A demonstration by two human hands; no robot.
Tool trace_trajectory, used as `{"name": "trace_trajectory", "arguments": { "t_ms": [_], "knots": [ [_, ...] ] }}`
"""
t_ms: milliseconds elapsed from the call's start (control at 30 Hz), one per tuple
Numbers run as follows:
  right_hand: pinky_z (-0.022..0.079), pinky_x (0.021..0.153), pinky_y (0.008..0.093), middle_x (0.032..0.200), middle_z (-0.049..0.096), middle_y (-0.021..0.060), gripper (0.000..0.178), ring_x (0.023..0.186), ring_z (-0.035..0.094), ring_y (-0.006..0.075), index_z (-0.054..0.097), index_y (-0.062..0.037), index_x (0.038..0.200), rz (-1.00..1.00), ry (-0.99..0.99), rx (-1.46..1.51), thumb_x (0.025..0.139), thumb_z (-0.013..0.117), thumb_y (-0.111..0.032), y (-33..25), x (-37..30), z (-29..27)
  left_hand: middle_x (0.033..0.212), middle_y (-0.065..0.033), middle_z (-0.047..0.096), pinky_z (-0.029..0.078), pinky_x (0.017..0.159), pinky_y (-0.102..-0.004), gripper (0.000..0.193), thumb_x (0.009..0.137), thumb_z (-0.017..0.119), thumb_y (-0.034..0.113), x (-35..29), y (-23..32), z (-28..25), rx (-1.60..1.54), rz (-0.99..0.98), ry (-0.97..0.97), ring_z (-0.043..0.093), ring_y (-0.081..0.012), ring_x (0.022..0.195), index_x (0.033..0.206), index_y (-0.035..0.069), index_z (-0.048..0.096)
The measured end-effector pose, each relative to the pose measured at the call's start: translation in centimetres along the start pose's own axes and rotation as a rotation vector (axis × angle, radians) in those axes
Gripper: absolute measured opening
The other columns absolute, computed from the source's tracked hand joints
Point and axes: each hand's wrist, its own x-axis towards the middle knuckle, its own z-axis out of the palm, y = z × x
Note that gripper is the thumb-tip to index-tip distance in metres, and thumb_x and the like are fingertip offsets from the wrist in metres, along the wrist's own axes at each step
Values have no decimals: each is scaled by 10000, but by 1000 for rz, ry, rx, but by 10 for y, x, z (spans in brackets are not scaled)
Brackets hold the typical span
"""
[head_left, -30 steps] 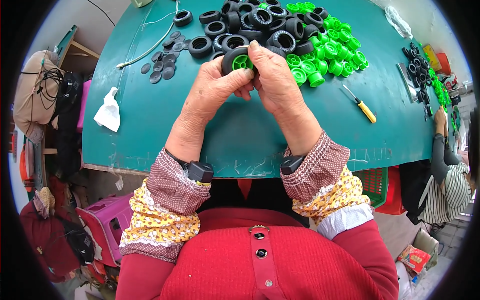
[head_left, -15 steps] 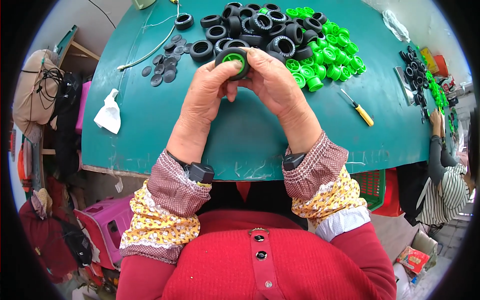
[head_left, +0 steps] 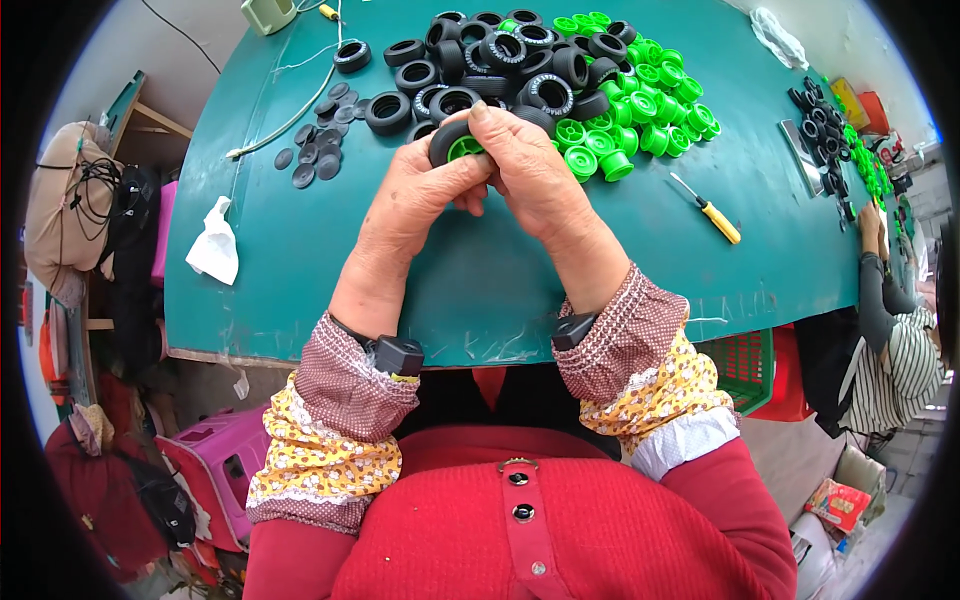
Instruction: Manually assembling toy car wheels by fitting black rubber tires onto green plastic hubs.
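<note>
While both hands [head_left: 480, 185] grip it, black tyre [head_left: 447, 142] holds green hub [head_left: 465, 150]

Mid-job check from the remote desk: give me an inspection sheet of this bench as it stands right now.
Surface: green table, scuffed along its near edge.
Job's things: black tyre with a green hub held in both hands above the table; pile of black tyres and heap of green hubs behind it.
Clutter: dark flat discs, white rag, yellow-handled screwdriver.
Grippers: left hand and right hand both closed on the tyre.
Cables: pale cord on the table's far left.
Surroundings: another person's arm at the right by more tyres and hubs; pink stool below.
</note>
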Motion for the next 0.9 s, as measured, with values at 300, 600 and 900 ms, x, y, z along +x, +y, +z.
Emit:
{"name": "trace_trajectory", "arguments": {
  "t_ms": [300, 600, 900],
  "knots": [
    [376, 364, 222, 624, 538, 40, 315, 422, 479, 109, 541, -24, 830, 20, 30, 21, 893, 454, -320, -3, -2, 1, 710, -19, 572, 434, 510, -196, 376, 762, 633, 153, -3, 4, 7, 165, 93, 9, 514, -70, 569, 1093, 7, 530],
    [447, 528, 225, 746, 560, 34, 235, 629, 521, 86, 565, 15, 917, -123, 47, -221, 844, 553, -208, 9, 3, 1, 624, 35, 516, 376, 492, -198, 237, 735, 644, 214, -2, -1, 5, 444, 61, 164, 441, -28, 567, 843, 13, 581],
    [437, 743, 279, 958, 552, 107, 426, 867, 527, 149, 423, 18, 1150, -44, -20, -101, 824, 580, -206, -6, -3, 4, 634, -12, 530, 398, 452, -201, 210, 775, 597, 205, -4, 9, 5, 86, -41, 136, 496, -81, 505, 844, 12, 554]
  ]
}}
